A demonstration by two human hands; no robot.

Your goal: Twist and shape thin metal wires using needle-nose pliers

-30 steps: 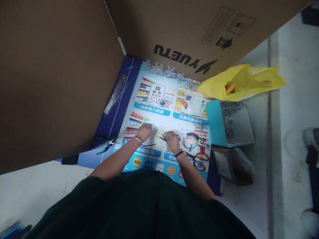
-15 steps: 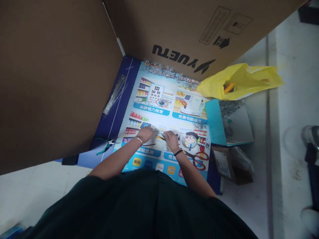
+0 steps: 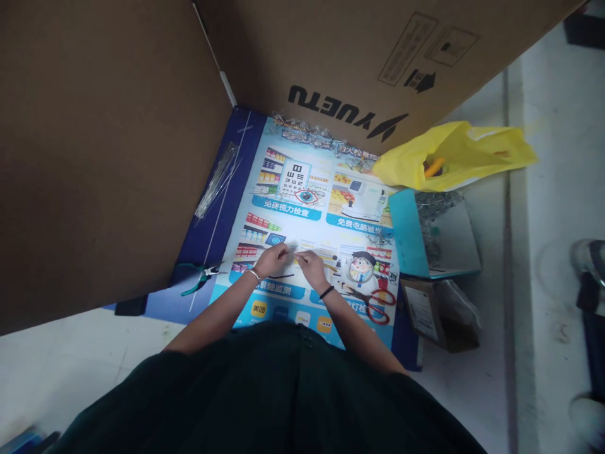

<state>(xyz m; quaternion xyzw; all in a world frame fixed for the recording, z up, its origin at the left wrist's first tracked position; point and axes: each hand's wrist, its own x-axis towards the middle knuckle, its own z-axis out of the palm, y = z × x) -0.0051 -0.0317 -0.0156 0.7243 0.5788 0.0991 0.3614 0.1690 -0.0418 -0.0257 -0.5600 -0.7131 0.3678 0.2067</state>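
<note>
My left hand point(image 3: 274, 260) and my right hand point(image 3: 311, 265) meet over a printed blue poster point(image 3: 307, 208) that lies flat as a work surface. Both hands are pinched, fingertips nearly touching, around something thin and small that I cannot make out. A silver bracelet is on my left wrist and a dark band on my right. Red-handled scissors point(image 3: 373, 304) lie on the poster just right of my right hand. Green-handled pliers point(image 3: 198, 277) lie to the left of my left hand.
Big cardboard sheets point(image 3: 104, 139) stand along the left and the back. A bundle of thin wires point(image 3: 217, 180) lies by the left sheet. A yellow plastic bag point(image 3: 454, 157), an open teal box point(image 3: 432, 233) with tangled wire bits and a small carton point(image 3: 439, 312) sit at the right.
Both hands have lifted slightly off the poster and come closer together, fingertips now pinched toward each other. The view has barely shifted.
</note>
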